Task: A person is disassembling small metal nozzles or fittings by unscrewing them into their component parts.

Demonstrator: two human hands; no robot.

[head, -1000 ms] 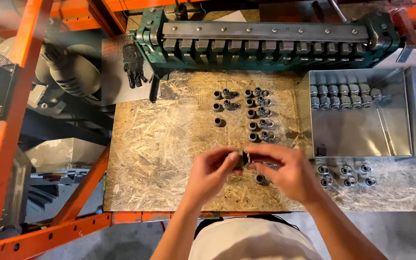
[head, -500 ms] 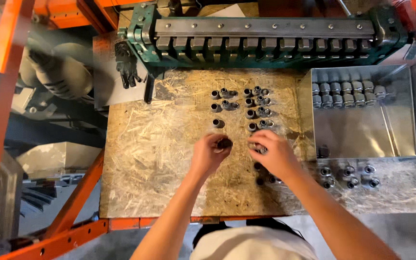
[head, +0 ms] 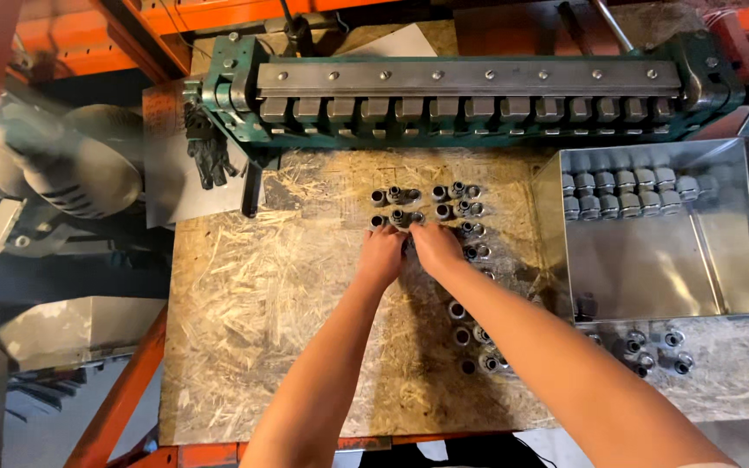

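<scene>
Hands: left hand (head: 382, 254) and right hand (head: 435, 245) meet side by side at the near edge of a cluster of small dark fittings (head: 431, 204); both reach away from the body, knuckles up
Grip: fingers of both hands curl down over the row of fittings nearest them; fingertips are hidden under the knuckles, so I cannot tell whether either hand pinches a piece or only touches it
Fittings: short dark metal cylinders with lighter ends, standing in loose rows on the chipboard surface (head: 288, 295); a second loose group (head: 474, 342) lies nearer the body, partly under the right forearm
Step in hand: by my reading, the hands are setting or straightening a piece in the near row of the cluster; the rows look partly filled
Next move: likely calls for a light, upright placement so neighbours just beside it are not knocked over; then a reach back to the loose group
Surroundings: green metal machine (head: 470, 95) along the far edge; steel tray (head: 652, 260) to the right holds a row of grey fittings (head: 626, 192); more small pieces (head: 656, 351) lie below the tray; black gloves (head: 208, 152) hang at the machine's left end
</scene>
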